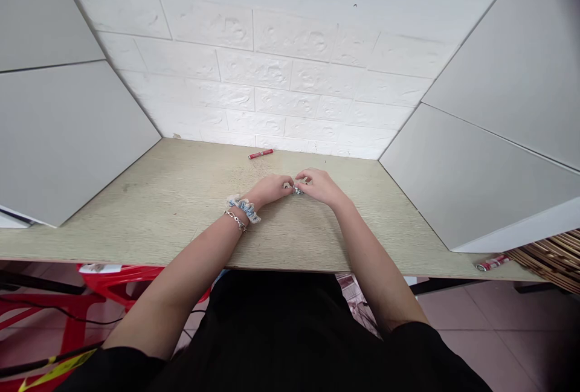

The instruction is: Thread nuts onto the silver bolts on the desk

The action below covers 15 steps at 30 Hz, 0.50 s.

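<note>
Above the middle of the wooden tabletop [181, 186], my two hands meet with fingertips close together. Between them is a small shiny silvery thing [298, 189], too small and too covered by fingers for me to name its kind. My left hand [273, 188] is closed in a pinch at its left side. From the right, my right hand [318, 186] pinches it too, fingers bent over it. On my left wrist are a pale blue and white scrunchie [244, 208] and a silver chain bracelet [235, 220].
A red tube-shaped thing [261, 154] lies behind my hands near the white brick-patterned wall [272, 72]. Another red tube [492, 263] lies by a brown ribbed object [550, 259] at the front right. Grey-white panels [67, 132] stand on both sides. A red plastic stool [113, 283] is below left.
</note>
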### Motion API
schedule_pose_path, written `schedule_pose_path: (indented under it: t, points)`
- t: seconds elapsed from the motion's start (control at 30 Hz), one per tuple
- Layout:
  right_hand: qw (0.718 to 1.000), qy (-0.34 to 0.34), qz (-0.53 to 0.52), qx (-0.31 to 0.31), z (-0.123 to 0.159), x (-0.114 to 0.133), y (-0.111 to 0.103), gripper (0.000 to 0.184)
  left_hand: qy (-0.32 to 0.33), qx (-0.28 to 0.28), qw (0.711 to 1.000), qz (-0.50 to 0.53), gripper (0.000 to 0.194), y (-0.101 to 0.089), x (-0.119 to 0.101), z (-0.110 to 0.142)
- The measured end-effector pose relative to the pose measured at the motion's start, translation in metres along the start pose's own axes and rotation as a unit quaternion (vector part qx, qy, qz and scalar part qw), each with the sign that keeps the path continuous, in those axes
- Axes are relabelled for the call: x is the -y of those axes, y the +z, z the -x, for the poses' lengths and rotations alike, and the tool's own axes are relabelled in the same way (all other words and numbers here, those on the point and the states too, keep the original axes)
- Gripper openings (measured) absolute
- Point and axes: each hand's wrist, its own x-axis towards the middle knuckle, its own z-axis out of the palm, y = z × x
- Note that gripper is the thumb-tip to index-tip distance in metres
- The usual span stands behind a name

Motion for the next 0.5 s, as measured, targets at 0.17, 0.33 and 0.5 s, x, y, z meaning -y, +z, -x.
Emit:
schedule_pose_path:
  t: [0.17,0.33,0.5]
  points:
    - [1.0,-0.003,0.013,0.003,-0.001,-0.0015,0.0007,0.017,-0.009,-0.008,1.0,0.008,0.035,-0.0018,0.0005,0.002]
    - [1.0,-0.009,0.016,-0.003,-0.0034,-0.0037,0.0018,0.015,-0.01,-0.004,1.0,0.019,0.032,-0.0042,-0.0011,0.004]
    - [0.999,0.004,0.012,-0.036,-0.0037,-0.0021,-0.0019,0.016,-0.005,-0.004,1.0,0.022,0.033,-0.0007,0.0003,0.0012]
